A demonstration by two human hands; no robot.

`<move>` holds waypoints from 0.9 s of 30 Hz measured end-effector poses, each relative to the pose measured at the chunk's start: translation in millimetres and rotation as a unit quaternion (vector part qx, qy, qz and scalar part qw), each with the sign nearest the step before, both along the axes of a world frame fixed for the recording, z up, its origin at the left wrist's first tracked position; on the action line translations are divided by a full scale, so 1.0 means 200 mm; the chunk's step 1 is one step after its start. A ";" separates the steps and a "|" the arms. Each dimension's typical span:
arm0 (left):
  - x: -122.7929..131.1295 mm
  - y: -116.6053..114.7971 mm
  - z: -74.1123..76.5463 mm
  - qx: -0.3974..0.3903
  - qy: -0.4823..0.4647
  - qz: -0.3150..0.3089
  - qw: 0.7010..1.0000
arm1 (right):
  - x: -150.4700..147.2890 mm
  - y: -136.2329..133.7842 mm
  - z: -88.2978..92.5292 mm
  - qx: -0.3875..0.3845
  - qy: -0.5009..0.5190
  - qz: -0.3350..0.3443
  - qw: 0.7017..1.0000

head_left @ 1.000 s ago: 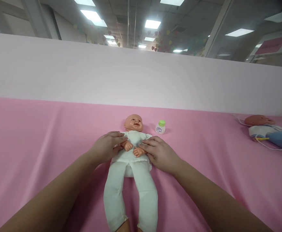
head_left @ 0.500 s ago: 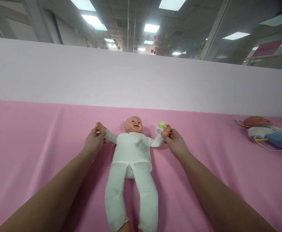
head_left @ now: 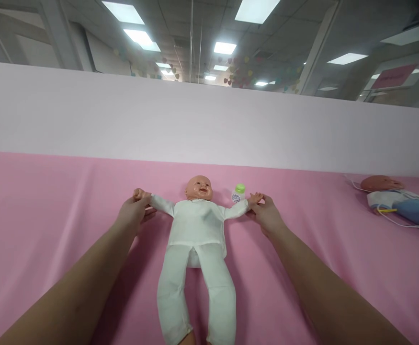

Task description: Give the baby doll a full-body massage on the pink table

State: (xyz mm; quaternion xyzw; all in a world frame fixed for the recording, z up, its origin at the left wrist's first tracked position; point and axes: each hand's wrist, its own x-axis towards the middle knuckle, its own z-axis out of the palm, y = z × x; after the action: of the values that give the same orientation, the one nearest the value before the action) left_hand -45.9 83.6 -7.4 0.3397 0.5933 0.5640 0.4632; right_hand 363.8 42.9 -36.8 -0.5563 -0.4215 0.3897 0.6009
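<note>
A baby doll [head_left: 197, 223] in a white top and white trousers lies face up on the pink sheet [head_left: 51, 201], its arms spread to both sides. My left hand [head_left: 133, 212] grips the doll's hand on the left side, thumb on top and the other fingers beneath. On the right, my right hand [head_left: 266, 214] pinches the doll's other hand between thumb and fingers. A small white bottle with a green cap [head_left: 238, 193] stands beside the doll's head, close to the doll's hand that my right hand holds.
At the far right lies a second doll [head_left: 406, 203] in blue and white clothing, with thin tubes and a yellow piece on it. A white padded wall [head_left: 209, 124] runs behind the sheet, with glass above it.
Both my hands have moved outward, and the doll's arms are now stretched wider and straighter. More of the bottle shows. The view has tilted slightly up.
</note>
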 end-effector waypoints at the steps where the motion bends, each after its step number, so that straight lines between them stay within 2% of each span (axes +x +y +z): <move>1: 0.02 -0.03 0.03 0.042 0.045 -0.013 0.998 | -0.03 -0.02 0.02 0.018 -0.033 -0.026 0.999; 2: 0.04 -0.07 0.05 0.080 0.102 -0.024 0.991 | -0.07 -0.05 0.05 0.029 -0.070 -0.056 0.996; 3: 0.07 -0.11 0.08 0.111 0.172 -0.036 0.978 | -0.11 -0.09 0.07 0.040 -0.118 -0.059 0.990; 5: 0.14 -0.18 0.11 0.167 0.298 -0.072 0.937 | -0.20 -0.16 0.10 0.093 -0.190 -0.032 0.977; 7: 0.20 -0.24 0.11 0.224 0.406 -0.127 0.877 | -0.29 -0.22 0.11 0.155 -0.269 0.027 0.950; 10: 0.26 -0.29 0.11 0.292 0.543 -0.216 0.757 | -0.38 -0.27 0.11 0.227 -0.394 0.104 0.884; 12: 0.27 -0.30 0.11 0.317 0.597 -0.252 0.692 | -0.40 -0.28 0.12 0.263 -0.442 0.160 0.843; 13: 0.27 -0.31 0.12 0.324 0.613 -0.263 0.671 | -0.41 -0.28 0.12 0.280 -0.453 0.186 0.826; 16: 0.26 -0.31 0.14 0.329 0.639 -0.295 0.630 | -0.42 -0.27 0.14 0.309 -0.473 0.235 0.791; 19: 0.26 -0.31 0.15 0.338 0.645 -0.322 0.605 | -0.43 -0.27 0.14 0.305 -0.493 0.248 0.776; 22: 0.27 -0.31 0.15 0.341 0.640 -0.333 0.603 | -0.45 -0.28 0.13 0.292 -0.511 0.240 0.772; 24: 0.27 -0.31 0.14 0.323 0.637 -0.317 0.624 | -0.46 -0.28 0.11 0.276 -0.501 0.218 0.791; 27: 0.24 -0.29 0.13 0.273 0.600 -0.270 0.702 | -0.42 -0.27 0.09 0.233 -0.435 0.137 0.859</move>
State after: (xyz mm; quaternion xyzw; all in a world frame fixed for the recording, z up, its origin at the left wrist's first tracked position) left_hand 1.3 25.3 19.5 0.8635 0.4484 0.2292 0.0282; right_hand 279.0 -10.1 -17.9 -0.4498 -0.7906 0.0770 0.4083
